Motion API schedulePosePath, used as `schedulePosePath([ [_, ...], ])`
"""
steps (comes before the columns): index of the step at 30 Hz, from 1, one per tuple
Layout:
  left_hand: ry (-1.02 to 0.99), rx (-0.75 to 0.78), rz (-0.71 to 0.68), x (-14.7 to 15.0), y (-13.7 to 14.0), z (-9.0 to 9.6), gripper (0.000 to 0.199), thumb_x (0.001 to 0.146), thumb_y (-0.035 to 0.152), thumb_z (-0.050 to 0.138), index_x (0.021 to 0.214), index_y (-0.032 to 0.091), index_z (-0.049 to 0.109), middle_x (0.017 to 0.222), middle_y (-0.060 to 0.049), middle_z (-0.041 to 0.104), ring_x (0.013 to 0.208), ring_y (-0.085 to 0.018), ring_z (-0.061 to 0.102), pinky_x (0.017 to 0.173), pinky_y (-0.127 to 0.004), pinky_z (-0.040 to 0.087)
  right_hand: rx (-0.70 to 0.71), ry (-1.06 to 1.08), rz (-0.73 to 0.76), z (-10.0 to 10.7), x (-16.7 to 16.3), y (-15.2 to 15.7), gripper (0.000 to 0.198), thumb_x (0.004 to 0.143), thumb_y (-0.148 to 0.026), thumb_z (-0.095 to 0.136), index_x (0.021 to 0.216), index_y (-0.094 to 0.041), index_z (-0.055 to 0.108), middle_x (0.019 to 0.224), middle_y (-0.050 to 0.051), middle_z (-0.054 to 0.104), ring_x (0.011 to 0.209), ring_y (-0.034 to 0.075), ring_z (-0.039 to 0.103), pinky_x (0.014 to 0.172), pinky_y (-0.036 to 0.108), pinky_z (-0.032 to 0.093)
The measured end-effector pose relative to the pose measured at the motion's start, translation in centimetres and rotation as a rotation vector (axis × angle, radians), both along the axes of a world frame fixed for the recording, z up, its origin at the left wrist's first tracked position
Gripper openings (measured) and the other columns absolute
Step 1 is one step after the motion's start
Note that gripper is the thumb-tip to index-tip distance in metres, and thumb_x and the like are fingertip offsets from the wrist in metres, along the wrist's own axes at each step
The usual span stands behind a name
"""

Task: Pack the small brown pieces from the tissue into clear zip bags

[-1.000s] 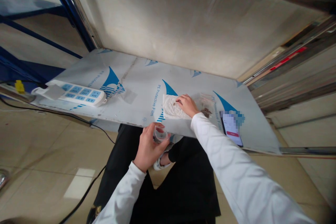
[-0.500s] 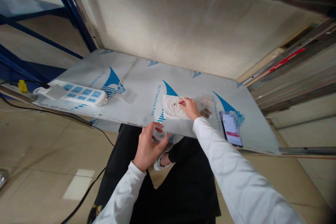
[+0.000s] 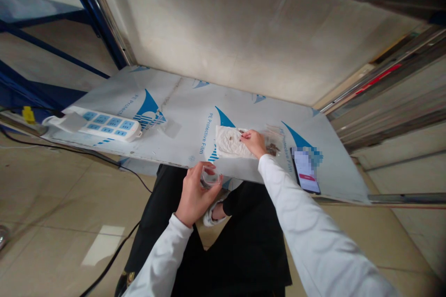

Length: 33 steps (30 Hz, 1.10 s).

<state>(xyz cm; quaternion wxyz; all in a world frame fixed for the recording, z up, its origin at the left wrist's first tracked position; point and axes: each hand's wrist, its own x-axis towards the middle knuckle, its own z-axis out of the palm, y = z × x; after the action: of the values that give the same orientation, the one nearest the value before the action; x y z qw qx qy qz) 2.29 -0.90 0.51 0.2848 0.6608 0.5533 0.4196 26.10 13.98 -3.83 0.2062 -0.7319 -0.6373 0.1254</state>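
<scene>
My left hand (image 3: 198, 190) is closed around a small clear plastic cup (image 3: 210, 177), held just in front of the table's near edge. On the table lies a white, crumpled paper towel (image 3: 228, 145) with a few small dark bits on it. Over its right side, my right hand (image 3: 253, 143) has thumb and fingers pinched together; whatever is between the fingertips is too small to make out. Right beside that hand sits a clear plastic bag (image 3: 273, 141) with brown pieces in it.
A phone (image 3: 305, 170) with its screen lit lies at the right. On the left is a white power strip (image 3: 109, 124) with a plug in it, and a scrap of clear plastic (image 3: 158, 123) nearby. The tabletop (image 3: 184, 102) is covered in protective film; a pale wall rises behind.
My right hand has shifted slightly to the right over the paper towel, still pinched. My left hand keeps the cup in nearly the same place.
</scene>
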Motion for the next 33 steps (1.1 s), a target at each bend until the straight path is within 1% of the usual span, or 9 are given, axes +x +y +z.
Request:
schedulePosePath([
  [3, 0.005, -0.005, 0.0, 0.1, 0.0, 0.2, 0.02, 0.077, 0.029, 0.065, 0.093, 0.021, 0.056, 0.085, -0.002, 0.067, 0.081, -0.019, 0.065, 0.076, -0.031, 0.049, -0.029, -0.033, -0.075, 0.0, -0.7, 0.0, 0.005, 0.073, -0.023, 0.067, 0.074, -0.019, 0.071, 0.076, 0.007, 0.074, 0.075, 0.022, 0.069, 0.073, 0.032, 0.052],
  [7, 0.007, -0.005, 0.002, -0.1, 0.0, 0.2, 0.019, 0.077, 0.029, 0.064, 0.092, 0.022, 0.056, 0.086, -0.002, 0.068, 0.082, -0.019, 0.065, 0.078, -0.032, 0.049, -0.024, -0.061, -0.114, 0.3, -1.4, -0.3, 0.004, 0.07, -0.02, 0.068, 0.071, -0.022, 0.07, 0.077, 0.007, 0.074, 0.077, 0.022, 0.069, 0.072, 0.031, 0.051],
  [10, 0.001, -0.009, 0.002, -0.2, 0.0, 0.0, 0.02, 0.077, 0.029, 0.065, 0.093, 0.022, 0.056, 0.087, -0.002, 0.068, 0.083, -0.019, 0.065, 0.079, -0.032, 0.048, 0.0, -0.045, -0.108, 0.5, -1.9, -0.4, 0.006, 0.069, -0.018, 0.068, 0.07, -0.024, 0.069, 0.076, 0.005, 0.074, 0.075, 0.02, 0.068, 0.07, 0.029, 0.051],
  [14, -0.007, -0.007, 0.004, -0.3, 0.0, -0.1, 0.02, 0.077, 0.03, 0.065, 0.094, 0.022, 0.056, 0.087, -0.002, 0.068, 0.082, -0.019, 0.065, 0.078, -0.032, 0.048, 0.025, 0.018, -0.074, 0.5, -3.1, -0.4, 0.006, 0.072, -0.025, 0.065, 0.075, -0.022, 0.069, 0.078, 0.002, 0.074, 0.074, 0.017, 0.069, 0.07, 0.026, 0.052],
  [18, -0.013, -0.02, 0.006, -0.4, 0.0, 0.1, 0.02, 0.077, 0.029, 0.065, 0.093, 0.021, 0.057, 0.086, -0.002, 0.068, 0.082, -0.02, 0.064, 0.078, -0.032, 0.048, 0.012, 0.031, -0.087, 0.3, -4.5, 0.0, 0.01, 0.072, -0.029, 0.065, 0.075, -0.021, 0.069, 0.077, 0.002, 0.074, 0.074, 0.018, 0.069, 0.072, 0.027, 0.053],
  [22, -0.024, -0.015, 0.011, -0.5, 0.1, 0.1, 0.02, 0.077, 0.029, 0.065, 0.093, 0.022, 0.057, 0.086, -0.002, 0.067, 0.081, -0.019, 0.064, 0.077, -0.032, 0.048, 0.01, -0.026, -0.114, 0.2, -5.2, 0.1, 0.005, 0.07, -0.026, 0.066, 0.073, -0.022, 0.068, 0.078, 0.005, 0.074, 0.079, 0.021, 0.069, 0.074, 0.031, 0.052],
  [25, -0.03, 0.002, 0.017, -0.6, 0.1, 0.0, 0.02, 0.076, 0.029, 0.065, 0.093, 0.022, 0.056, 0.084, -0.002, 0.067, 0.079, -0.019, 0.064, 0.075, -0.031, 0.048, 0.017, -0.071, -0.106, 0.1, -5.4, 0.0, 0.002, 0.069, -0.022, 0.066, 0.07, -0.022, 0.067, 0.078, 0.007, 0.073, 0.078, 0.022, 0.068, 0.071, 0.03, 0.052],
  [29, -0.034, 0.004, 0.017, -0.6, 0.1, 0.1, 0.02, 0.077, 0.029, 0.065, 0.093, 0.021, 0.056, 0.084, -0.002, 0.067, 0.08, -0.019, 0.064, 0.076, -0.032, 0.048, 0.038, -0.106, -0.092, 0.1, -5.8, -0.2, 0.006, 0.07, -0.017, 0.065, 0.069, -0.022, 0.067, 0.079, 0.009, 0.071, 0.075, 0.021, 0.067, 0.067, 0.029, 0.051],
  [33, -0.039, 0.007, 0.018, -0.6, 0.1, 0.4, 0.019, 0.077, 0.028, 0.065, 0.092, 0.021, 0.056, 0.084, -0.002, 0.067, 0.08, -0.019, 0.064, 0.076, -0.032, 0.048, 0.043, -0.113, -0.083, 0.3, -6.2, -0.4, 0.008, 0.071, -0.016, 0.064, 0.072, -0.024, 0.067, 0.079, 0.007, 0.071, 0.075, 0.019, 0.066, 0.068, 0.028, 0.05],
])
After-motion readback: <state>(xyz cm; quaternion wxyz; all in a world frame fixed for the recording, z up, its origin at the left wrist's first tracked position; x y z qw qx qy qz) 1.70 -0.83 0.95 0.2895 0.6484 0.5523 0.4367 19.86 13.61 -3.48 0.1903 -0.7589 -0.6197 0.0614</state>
